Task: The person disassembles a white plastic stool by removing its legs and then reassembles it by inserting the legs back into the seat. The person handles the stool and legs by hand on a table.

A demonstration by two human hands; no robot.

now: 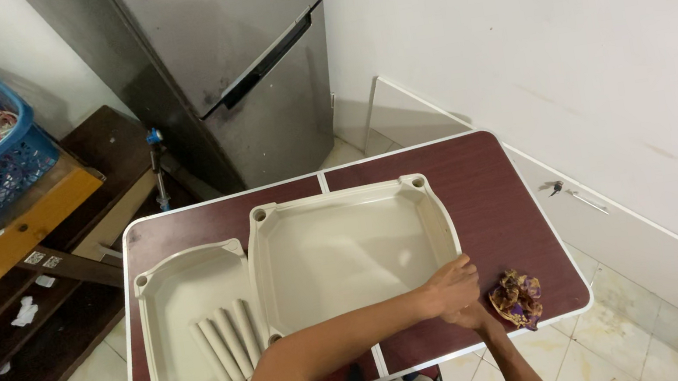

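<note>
Maroon folding worktop [499, 194] beside grey fridge [250, 61]. Large beige moulded tray [348, 251], centre: rigid plastic, probably light; grip by rim. Left hand [451, 285] curled on its near-right corner; right hand [473, 317] beneath, grip unclear.

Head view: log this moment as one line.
left hand on large beige plastic tray corner | right hand beneath it | crumpled purple-gold wrapper beside | smaller tray holds tubes

both arms reach fwd to the near right; left hand [451, 283] lies over right hand [473, 317], fingers curled, forearms crossing.
</note>
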